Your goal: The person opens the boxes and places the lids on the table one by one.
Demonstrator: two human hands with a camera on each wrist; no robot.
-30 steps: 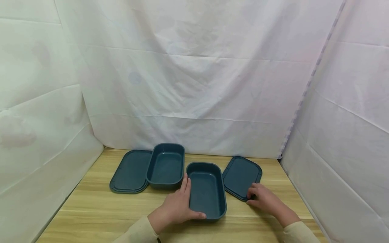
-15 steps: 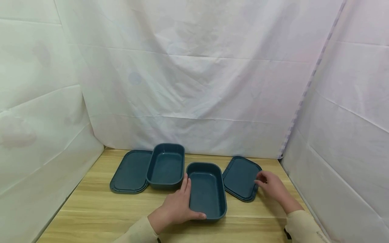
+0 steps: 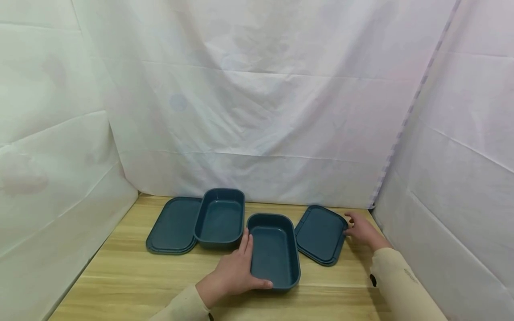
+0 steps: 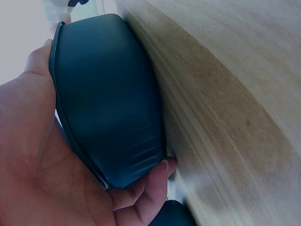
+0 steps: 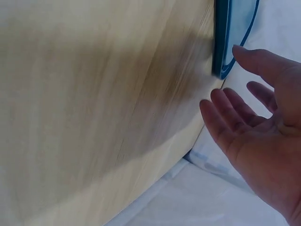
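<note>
My left hand (image 3: 234, 272) holds the dark teal rectangular food container (image 3: 274, 256) at its near left corner, thumb on the near rim and fingers along the left wall. In the left wrist view, fingertips curl against the lower part of the container's outer wall (image 4: 106, 89). At the far right corner of a matching flat lid (image 3: 321, 236), my right hand (image 3: 362, 231) hovers with fingers loosely spread. The right wrist view has the thumb close to the lid's edge (image 5: 222, 42); whether it touches is hard to tell.
A second teal container (image 3: 222, 218) stands behind and left of the held one. Beside it another lid (image 3: 172, 226) lies on the wooden table (image 3: 116, 276). White cloth walls (image 3: 257, 111) enclose the table at the back and both sides.
My right hand has moved away from the near corner of the right lid, along its right edge to the far right corner. The left hand and containers stay in place.
</note>
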